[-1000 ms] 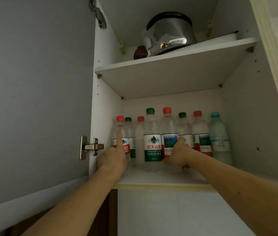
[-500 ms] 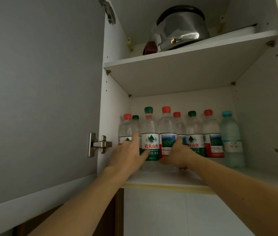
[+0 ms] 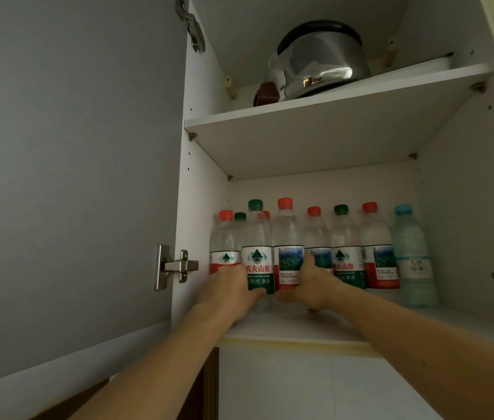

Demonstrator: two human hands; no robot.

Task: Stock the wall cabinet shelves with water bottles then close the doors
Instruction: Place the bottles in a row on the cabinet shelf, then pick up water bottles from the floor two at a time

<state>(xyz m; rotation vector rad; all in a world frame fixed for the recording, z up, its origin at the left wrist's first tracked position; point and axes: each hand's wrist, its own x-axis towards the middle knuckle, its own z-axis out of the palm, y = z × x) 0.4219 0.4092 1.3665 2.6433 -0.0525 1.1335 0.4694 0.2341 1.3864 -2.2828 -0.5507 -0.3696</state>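
Head view: nine bottles: five red-capped, three green-capped, one blue-capped (image 3: 412,256); hands grip a green-capped (image 3: 257,253) and red-capped bottle (image 3: 287,247).

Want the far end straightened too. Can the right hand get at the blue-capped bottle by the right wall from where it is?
Probably yes: the right hand grips a red-capped bottle, but the blue-capped bottle stands in the front row with nothing before it.

Shiny steel pot (image 3: 320,63) on the upper shelf, small dark brown object (image 3: 265,93) beside it
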